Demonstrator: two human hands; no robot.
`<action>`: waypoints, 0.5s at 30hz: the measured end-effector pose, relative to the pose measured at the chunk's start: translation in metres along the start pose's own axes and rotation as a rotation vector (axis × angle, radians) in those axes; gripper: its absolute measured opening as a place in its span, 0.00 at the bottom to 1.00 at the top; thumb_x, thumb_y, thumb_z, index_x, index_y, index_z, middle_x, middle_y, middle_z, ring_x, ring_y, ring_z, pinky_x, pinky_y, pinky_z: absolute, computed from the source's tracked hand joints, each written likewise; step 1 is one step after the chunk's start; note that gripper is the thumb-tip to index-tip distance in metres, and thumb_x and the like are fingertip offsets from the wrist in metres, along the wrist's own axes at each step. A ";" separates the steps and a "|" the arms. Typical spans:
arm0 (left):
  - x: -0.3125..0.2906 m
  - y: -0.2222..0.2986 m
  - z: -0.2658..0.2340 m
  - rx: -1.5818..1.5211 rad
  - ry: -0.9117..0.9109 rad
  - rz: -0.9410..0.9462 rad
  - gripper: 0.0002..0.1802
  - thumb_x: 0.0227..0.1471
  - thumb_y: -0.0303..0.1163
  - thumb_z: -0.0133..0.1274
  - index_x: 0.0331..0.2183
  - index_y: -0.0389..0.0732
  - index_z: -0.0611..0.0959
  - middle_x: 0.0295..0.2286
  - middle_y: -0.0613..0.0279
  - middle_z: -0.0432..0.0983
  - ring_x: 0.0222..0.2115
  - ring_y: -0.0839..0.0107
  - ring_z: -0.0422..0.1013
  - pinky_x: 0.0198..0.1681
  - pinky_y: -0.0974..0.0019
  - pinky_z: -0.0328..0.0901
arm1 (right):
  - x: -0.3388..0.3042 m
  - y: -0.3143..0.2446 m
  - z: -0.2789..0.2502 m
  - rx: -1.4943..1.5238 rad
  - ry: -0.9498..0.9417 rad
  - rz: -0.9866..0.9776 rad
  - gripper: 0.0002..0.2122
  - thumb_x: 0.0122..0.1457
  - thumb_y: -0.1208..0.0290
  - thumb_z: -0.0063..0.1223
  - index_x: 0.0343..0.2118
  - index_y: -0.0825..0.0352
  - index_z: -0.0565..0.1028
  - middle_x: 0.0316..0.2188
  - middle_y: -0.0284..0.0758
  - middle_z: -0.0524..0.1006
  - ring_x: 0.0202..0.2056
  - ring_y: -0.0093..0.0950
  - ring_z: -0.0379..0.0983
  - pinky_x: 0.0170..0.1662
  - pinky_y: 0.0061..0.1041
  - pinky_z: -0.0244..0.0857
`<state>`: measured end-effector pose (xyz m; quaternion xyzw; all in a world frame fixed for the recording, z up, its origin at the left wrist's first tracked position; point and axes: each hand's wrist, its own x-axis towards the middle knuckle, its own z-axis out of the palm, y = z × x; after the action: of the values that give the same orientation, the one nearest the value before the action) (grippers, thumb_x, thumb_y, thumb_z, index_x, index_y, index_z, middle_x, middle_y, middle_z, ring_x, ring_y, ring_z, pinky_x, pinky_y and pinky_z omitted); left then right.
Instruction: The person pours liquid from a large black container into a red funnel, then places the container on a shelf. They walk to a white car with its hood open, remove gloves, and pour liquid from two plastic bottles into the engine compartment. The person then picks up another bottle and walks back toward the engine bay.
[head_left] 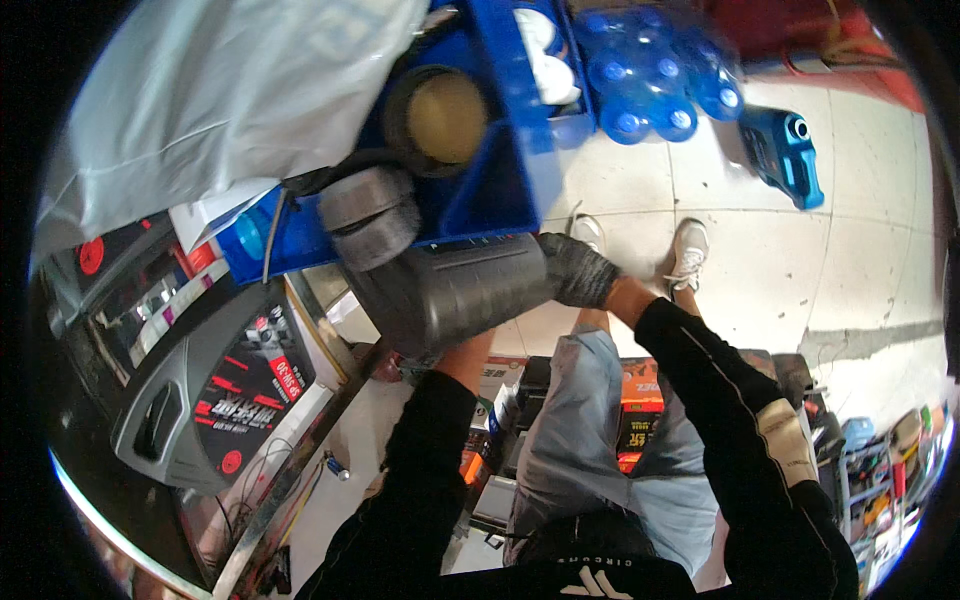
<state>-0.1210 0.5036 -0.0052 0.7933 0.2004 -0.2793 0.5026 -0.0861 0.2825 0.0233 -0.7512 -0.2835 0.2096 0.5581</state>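
Note:
A dark grey plastic jug [470, 290] with scale marks lies tilted nearly on its side, its wide ribbed grey neck piece [370, 215] toward the upper left. My right hand [580, 270], in a dark knitted glove, is closed around the jug's base end. My left hand [470, 360] reaches in under the jug from below; only the wrist shows well, and the jug hides its fingers. Just beyond the neck is a blue plastic tray [500, 190] with compartments. A round dark container with a tan inside [447, 118] sits in it.
A grey oil jug [190, 400] with a black-and-red label stands at left. Grey-white sheeting [230, 100] covers the upper left. Blue-capped bottles [650, 75] and a blue jug [785, 155] are on the tiled floor [740, 260]. Boxes [640, 400] lie near my legs; a loaded rack [880, 480] is at right.

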 end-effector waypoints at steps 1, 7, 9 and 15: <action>0.000 0.003 0.007 -0.024 0.014 -0.006 0.25 0.58 0.42 0.51 0.55 0.42 0.71 0.50 0.54 0.71 0.50 0.62 0.69 0.52 0.57 0.64 | 0.004 0.003 -0.010 0.068 -0.023 -0.030 0.15 0.46 0.74 0.58 0.40 0.66 0.79 0.46 0.44 0.75 0.48 0.42 0.72 0.53 0.37 0.68; 0.021 0.028 0.045 -0.139 0.089 -0.025 0.26 0.57 0.42 0.52 0.55 0.42 0.71 0.51 0.54 0.71 0.49 0.62 0.70 0.51 0.57 0.64 | 0.024 0.008 -0.087 0.061 -0.308 0.093 0.16 0.45 0.75 0.57 0.40 0.67 0.79 0.46 0.44 0.75 0.48 0.43 0.72 0.53 0.38 0.69; 0.030 0.036 0.053 -0.172 0.107 -0.023 0.27 0.57 0.41 0.52 0.55 0.42 0.71 0.51 0.54 0.71 0.49 0.61 0.70 0.51 0.57 0.64 | 0.031 0.007 -0.103 0.043 -0.312 0.097 0.16 0.46 0.75 0.57 0.41 0.66 0.79 0.46 0.44 0.76 0.48 0.43 0.72 0.53 0.38 0.68; 0.033 0.046 0.061 -0.242 0.148 -0.036 0.28 0.56 0.41 0.54 0.55 0.42 0.70 0.51 0.53 0.71 0.49 0.61 0.70 0.50 0.57 0.65 | 0.034 0.010 -0.108 0.014 -0.307 0.153 0.16 0.46 0.75 0.57 0.41 0.66 0.79 0.46 0.44 0.76 0.48 0.43 0.72 0.53 0.38 0.68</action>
<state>-0.0827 0.4307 -0.0158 0.7415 0.2836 -0.2028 0.5733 0.0094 0.2254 0.0451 -0.7257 -0.3062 0.3658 0.4958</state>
